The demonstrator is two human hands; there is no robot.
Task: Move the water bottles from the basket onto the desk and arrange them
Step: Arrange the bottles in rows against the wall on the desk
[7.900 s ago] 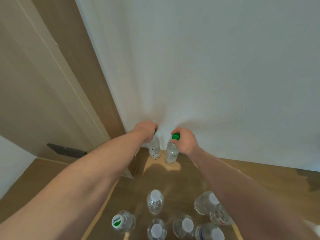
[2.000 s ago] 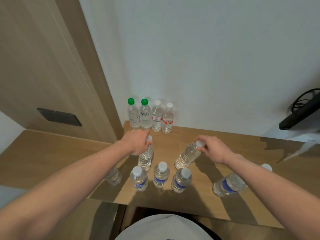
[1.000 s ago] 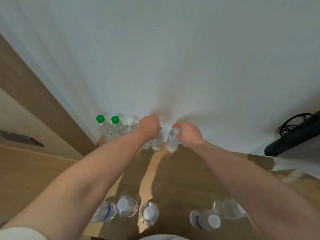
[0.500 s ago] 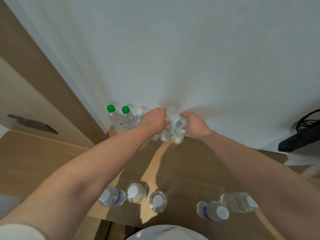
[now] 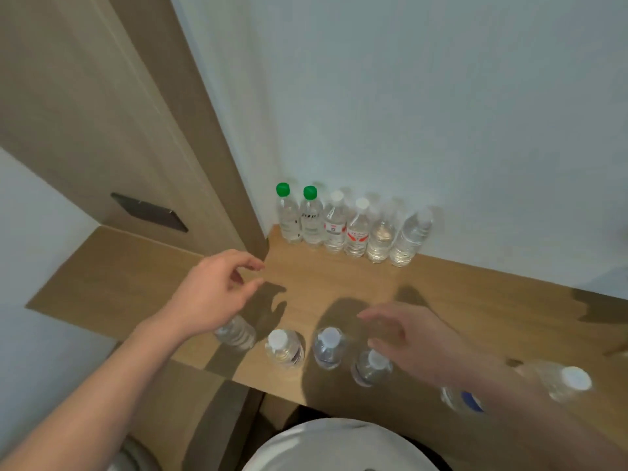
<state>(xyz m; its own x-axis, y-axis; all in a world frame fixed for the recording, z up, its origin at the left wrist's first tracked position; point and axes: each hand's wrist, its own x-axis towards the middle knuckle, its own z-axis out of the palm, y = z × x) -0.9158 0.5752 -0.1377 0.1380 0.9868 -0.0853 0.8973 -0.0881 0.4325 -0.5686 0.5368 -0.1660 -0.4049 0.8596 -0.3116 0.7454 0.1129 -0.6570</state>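
Six clear plastic water bottles stand upright in a row against the pale wall (image 5: 407,96) at the centre of the frame: two green-capped bottles (image 5: 299,215) on the left, then two red-labelled white-capped bottles (image 5: 346,226), then two plain clear bottles (image 5: 396,236). The row stands at the back of the light wooden tabletop (image 5: 475,300). Nearer the lower edge, more clear white-capped bottles (image 5: 328,346) stand in a loose line. The left hand (image 5: 210,294) hovers above the tabletop, fingers loosely curled, holding nothing. The blurred right hand (image 5: 411,338) hangs spread and empty over the near bottles.
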